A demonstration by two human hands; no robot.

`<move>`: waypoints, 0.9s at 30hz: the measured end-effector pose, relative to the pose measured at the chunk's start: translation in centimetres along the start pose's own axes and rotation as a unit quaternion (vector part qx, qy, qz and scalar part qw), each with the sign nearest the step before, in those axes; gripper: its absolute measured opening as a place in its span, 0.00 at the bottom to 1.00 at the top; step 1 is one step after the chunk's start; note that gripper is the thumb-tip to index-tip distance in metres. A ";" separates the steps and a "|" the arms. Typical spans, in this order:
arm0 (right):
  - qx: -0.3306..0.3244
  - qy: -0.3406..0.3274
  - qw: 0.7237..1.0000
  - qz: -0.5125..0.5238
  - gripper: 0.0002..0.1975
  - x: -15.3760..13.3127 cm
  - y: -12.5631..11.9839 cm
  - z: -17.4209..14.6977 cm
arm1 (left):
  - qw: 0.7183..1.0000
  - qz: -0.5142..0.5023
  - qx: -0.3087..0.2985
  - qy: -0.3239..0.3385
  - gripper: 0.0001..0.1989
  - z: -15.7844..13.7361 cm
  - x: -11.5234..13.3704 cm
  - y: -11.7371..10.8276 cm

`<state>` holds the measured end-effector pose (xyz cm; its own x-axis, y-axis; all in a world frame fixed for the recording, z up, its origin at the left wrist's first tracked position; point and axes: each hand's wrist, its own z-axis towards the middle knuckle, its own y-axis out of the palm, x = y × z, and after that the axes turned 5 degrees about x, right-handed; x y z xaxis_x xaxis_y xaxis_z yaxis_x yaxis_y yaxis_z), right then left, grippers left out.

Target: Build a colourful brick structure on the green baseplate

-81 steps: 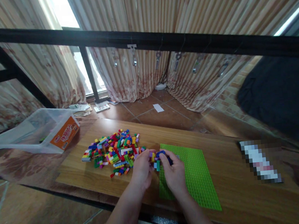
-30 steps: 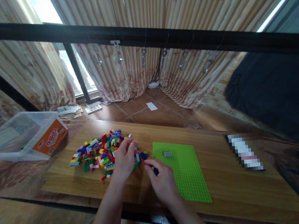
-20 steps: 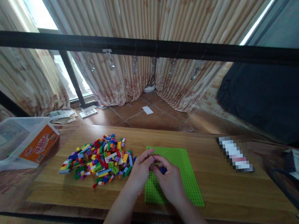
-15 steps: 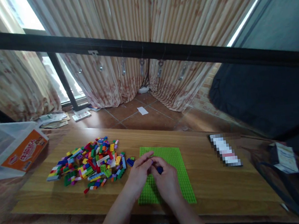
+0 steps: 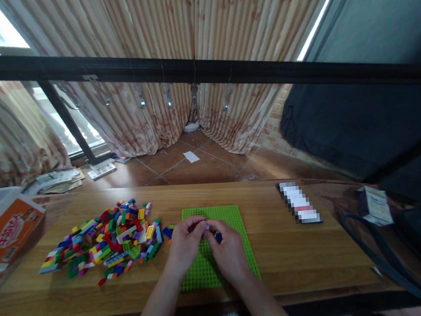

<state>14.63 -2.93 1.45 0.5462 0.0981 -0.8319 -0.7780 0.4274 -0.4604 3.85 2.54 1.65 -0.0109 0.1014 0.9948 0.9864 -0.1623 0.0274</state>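
Over the green studded baseplate (image 5: 195,273), my two hands meet at the fingertips. My left hand (image 5: 185,242) is closed, pinching a small lilac toy brick (image 5: 207,227) that is mostly covered by the fingers. A dark blue toy brick (image 5: 218,236) shows within my right hand (image 5: 227,250), whose fingers curl around it and reach the lilac piece. Whether the two bricks are joined I cannot tell. Just left of my left hand, another dark blue brick (image 5: 167,232) lies beside the plate. A heap of mixed coloured bricks (image 5: 110,237) spreads over the left of the table.
The wooden table (image 5: 295,264) carries a phone-like object with a pixelated face (image 5: 299,203) at the right. A clear plastic box with an orange label (image 5: 9,232) stands at the left edge. Behind, a dark metal bar (image 5: 150,69) crosses in front of curtains.
The view has turned a little to the right, so things sit farther left. My hands stay together over the plate, their fingers shifted slightly around the bricks.
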 end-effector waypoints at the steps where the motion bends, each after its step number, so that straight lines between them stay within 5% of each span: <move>1: 0.002 -0.001 1.000 0.003 0.09 0.2 -0.1 0.0 | 1.000 -0.005 0.000 -0.003 0.10 0.0 0.0 0.2; 5: -0.021 -0.014 1.000 0.005 0.08 1.1 -0.8 0.5 | 1.000 0.004 -0.002 0.004 0.10 0.2 -0.2 0.3; 12: -0.008 0.021 0.999 -0.037 0.10 4.0 -2.3 2.2 | 0.980 0.132 0.125 0.079 0.10 2.3 -1.5 -2.0; 27: -0.046 -0.027 0.983 -0.174 0.11 5.2 -0.9 2.5 | 0.950 0.267 0.022 0.158 0.16 1.7 -2.3 -1.1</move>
<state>18.91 -0.55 -1.66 0.7980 0.0080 -0.6026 -0.5644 0.3604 -0.7426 3.04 4.13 -0.88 0.4504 -0.2858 0.8459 0.8713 -0.0660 -0.4862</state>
